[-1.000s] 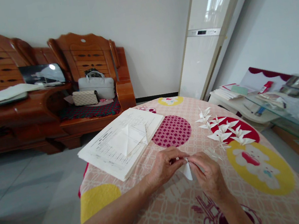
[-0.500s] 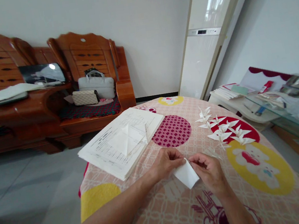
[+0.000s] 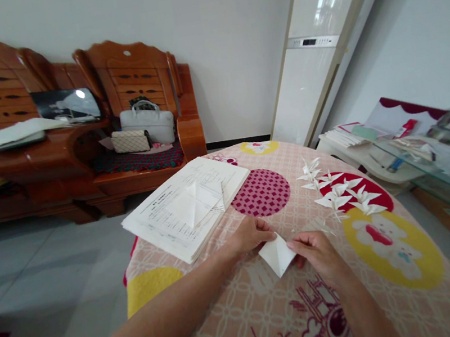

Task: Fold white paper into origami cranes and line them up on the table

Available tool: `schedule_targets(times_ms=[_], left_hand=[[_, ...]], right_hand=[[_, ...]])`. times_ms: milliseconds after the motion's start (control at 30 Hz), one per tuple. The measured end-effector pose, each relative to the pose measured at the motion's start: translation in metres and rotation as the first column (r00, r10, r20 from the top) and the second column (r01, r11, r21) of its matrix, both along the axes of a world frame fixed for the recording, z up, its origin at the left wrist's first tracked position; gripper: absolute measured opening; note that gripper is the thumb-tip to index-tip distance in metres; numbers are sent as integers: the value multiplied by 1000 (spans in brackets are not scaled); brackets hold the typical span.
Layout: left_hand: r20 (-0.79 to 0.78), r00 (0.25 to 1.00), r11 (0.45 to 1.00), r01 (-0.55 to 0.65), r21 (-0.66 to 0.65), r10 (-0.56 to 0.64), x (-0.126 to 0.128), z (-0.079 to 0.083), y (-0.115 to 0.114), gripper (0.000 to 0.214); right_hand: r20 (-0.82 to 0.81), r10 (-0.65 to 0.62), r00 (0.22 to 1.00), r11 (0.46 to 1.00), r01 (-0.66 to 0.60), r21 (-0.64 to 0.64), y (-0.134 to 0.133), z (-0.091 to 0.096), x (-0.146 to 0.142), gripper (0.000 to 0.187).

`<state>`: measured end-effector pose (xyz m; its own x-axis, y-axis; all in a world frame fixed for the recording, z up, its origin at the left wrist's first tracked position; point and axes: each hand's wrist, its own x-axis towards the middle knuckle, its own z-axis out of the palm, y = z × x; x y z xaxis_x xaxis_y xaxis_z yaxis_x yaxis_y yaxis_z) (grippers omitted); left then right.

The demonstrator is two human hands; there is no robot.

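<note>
A small folded white paper (image 3: 277, 256), roughly diamond-shaped with a crease down its middle, is held just above the round table. My left hand (image 3: 253, 233) pinches its upper left side between thumb and fingers. At its right corner my right hand (image 3: 313, 251) grips the edge, thumb on top and fingers beneath. Several finished white paper cranes (image 3: 337, 190) stand on the table to the right, beyond my right hand. Left of my hands lies a stack of printed sheets (image 3: 165, 223), with a creased paper square (image 3: 201, 202) on top.
A patterned cloth (image 3: 231, 315) covers the round table. On the right stands a glass-topped side table (image 3: 442, 168) with papers and plastic bags. Behind are a wooden chair (image 3: 141, 68) holding a grey handbag (image 3: 158, 123) and a tall white air conditioner (image 3: 300, 77).
The folded paper has been turned slightly and shows its creased face more openly. My right hand has moved from its top edge to its right corner. The view has shifted slightly.
</note>
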<state>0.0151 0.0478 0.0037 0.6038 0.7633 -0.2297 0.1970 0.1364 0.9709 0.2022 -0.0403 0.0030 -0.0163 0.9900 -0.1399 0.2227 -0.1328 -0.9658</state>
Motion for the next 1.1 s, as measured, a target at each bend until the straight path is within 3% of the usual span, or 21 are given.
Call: schedule_targets(times_ms=[167, 300, 500, 600, 733, 800, 1100], left_hand=[[-141, 990, 981, 6, 196, 22, 4, -8, 5, 17], [-106, 994, 951, 45, 307, -13, 2, -13, 7, 25], [-128, 991, 885, 100, 454, -46, -3, -15, 5, 23], [-185, 982, 803, 144, 578, -44, -4, -14, 2, 19], [-234, 966, 622, 252, 741, -112, -7, -10, 0, 13], [-235, 956, 563, 294, 772, -177, -10, -9, -1, 16], [-278, 900, 464, 415, 783, -336, -28, -8, -1, 34]], right_hand=[[107, -53, 993, 992, 65, -106, 3, -3, -1, 26], [252, -97, 963, 991, 116, -62, 6, 3, -9, 20], [310, -138, 941, 983, 169, -77, 8, 11, -18, 18], [312, -146, 939, 985, 167, -42, 8, 9, -19, 19], [374, -170, 911, 985, 156, 69, 8, 6, -19, 21], [411, -180, 894, 984, 158, 87, 9, 5, -19, 19], [550, -175, 817, 983, 118, 137, 10, 9, -21, 15]])
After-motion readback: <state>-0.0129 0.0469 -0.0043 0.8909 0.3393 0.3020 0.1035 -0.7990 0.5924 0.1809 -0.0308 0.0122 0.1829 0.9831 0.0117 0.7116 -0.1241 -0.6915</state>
